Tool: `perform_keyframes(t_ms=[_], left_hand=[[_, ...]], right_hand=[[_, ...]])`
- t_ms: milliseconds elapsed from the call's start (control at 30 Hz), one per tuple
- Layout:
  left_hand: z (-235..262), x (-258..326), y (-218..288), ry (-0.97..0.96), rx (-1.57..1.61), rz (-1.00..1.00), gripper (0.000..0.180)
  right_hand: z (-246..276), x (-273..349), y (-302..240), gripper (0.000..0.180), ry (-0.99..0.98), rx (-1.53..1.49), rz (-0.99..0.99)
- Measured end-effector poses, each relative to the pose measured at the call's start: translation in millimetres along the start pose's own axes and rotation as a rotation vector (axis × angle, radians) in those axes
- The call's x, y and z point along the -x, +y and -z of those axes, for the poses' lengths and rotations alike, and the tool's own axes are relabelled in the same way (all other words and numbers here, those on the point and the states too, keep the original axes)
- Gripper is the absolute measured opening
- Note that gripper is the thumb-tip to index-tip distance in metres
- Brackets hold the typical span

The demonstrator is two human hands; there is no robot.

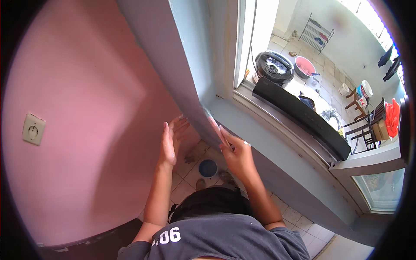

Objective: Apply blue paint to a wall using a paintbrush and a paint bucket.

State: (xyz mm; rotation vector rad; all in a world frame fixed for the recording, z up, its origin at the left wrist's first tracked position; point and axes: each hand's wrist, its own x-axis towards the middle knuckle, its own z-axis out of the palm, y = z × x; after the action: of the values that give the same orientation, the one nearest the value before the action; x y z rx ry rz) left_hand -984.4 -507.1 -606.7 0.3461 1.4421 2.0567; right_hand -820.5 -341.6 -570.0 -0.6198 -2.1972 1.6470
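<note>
My right hand (239, 157) grips the handle of a paintbrush (214, 125), its fingers wrapped round it. The brush tip touches the edge of the blue-grey wall (182, 73) at the corner by the window recess. A white smear shows on a knuckle of that hand. My left hand (171, 139) is raised beside the pink wall (86, 95), fingers stretched out and apart, with nothing in it. Its fingertips come near the seam where pink meets blue-grey; whether they touch it I cannot tell. Below, by my feet, a round dark-blue bucket (208, 168) stands on the tiles.
To the right runs the grey window sill (277, 143), with a long black bar-shaped object (301, 117) lying along the window frame. An opened window sash (377, 190) juts in. Beyond are tubs, a rack and chairs. A power socket (33, 129) is on the pink wall.
</note>
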Motion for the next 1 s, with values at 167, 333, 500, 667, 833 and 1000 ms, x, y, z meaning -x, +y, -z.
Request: perform_keyframes(t_ms=[167, 333, 500, 667, 833, 1000], left_hand=[[-1, -3, 2, -0.006, -0.010, 0.027, 0.064], [3, -1, 1, -0.002, -0.028, 0.033, 0.066], [2, -2, 1, 0.016, -0.039, 0.050, 0.067], [-1, -2, 2, 0.028, -0.068, 0.057, 0.068], [4, -2, 6, 0.037, -0.094, 0.039, 0.068], [7, -1, 3, 0.040, -0.077, 0.048, 0.067]], right_hand=[[-1, -7, 3, 0.050, 0.069, -0.057, 0.014], [4, -5, -6, 0.050, -0.055, -0.016, 0.006], [14, -5, -4, 0.049, -0.030, -0.036, -0.016], [15, -13, -12, 0.048, -0.068, -0.005, -0.026], [18, -11, 2, 0.046, -0.053, -0.020, -0.037], [16, -17, 1, 0.045, -0.073, -0.030, -0.024]])
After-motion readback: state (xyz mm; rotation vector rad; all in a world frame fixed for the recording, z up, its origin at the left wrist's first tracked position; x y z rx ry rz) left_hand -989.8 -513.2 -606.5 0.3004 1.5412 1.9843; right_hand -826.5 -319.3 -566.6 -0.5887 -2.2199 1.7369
